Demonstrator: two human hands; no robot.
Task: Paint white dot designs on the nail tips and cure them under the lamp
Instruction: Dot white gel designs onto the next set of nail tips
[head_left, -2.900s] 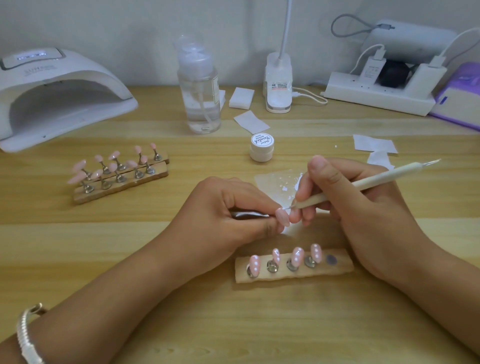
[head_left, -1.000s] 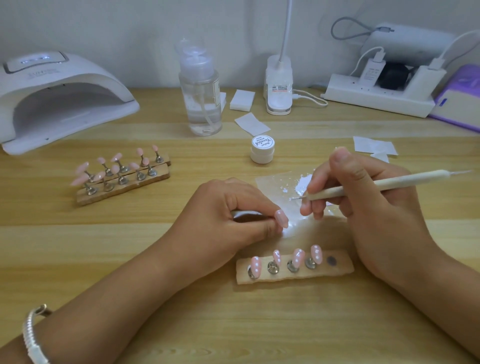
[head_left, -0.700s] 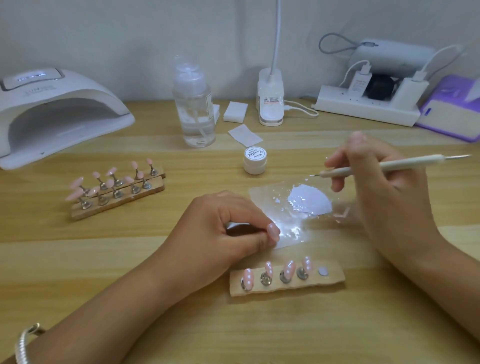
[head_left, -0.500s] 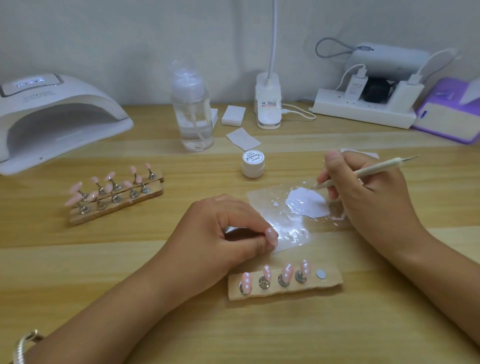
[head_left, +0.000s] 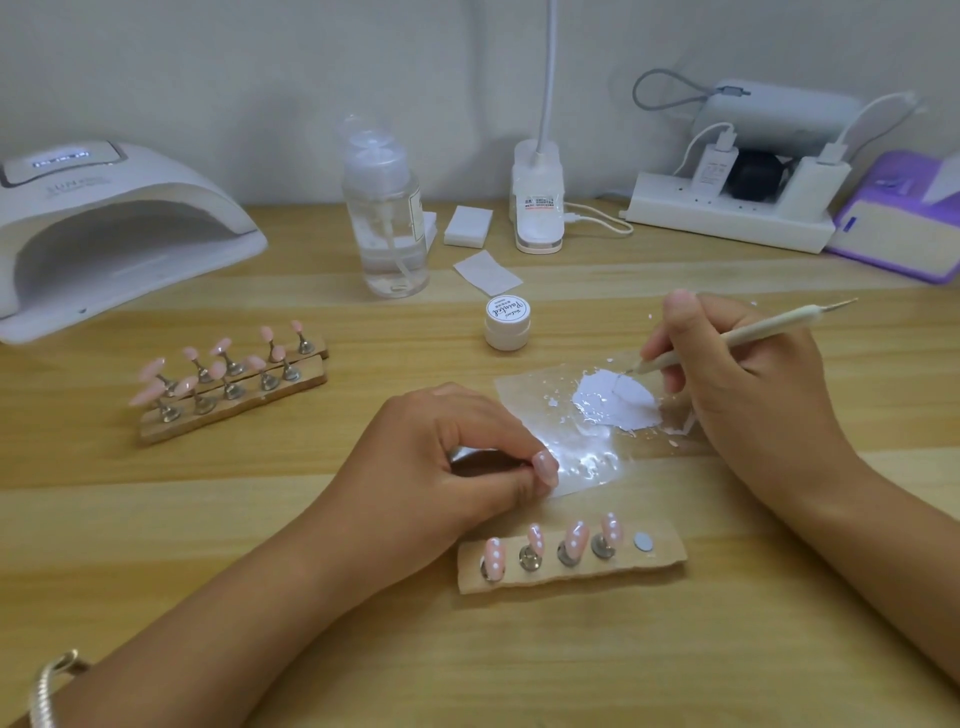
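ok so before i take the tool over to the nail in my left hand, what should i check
1. Paint on the tip: cannot tell. The dotting tool in the right hand has its tip at the edge of the white paint, but the load on it is too small to see.
2. Nail held firm: ok. The left hand pinches the nail tip.
3. Free slot: ok. The near holder has a bare metal disc at its right end.
4. Finished nails: ok. Four dotted nails stand on that holder.
5. Lamp on: ok, its display is lit.
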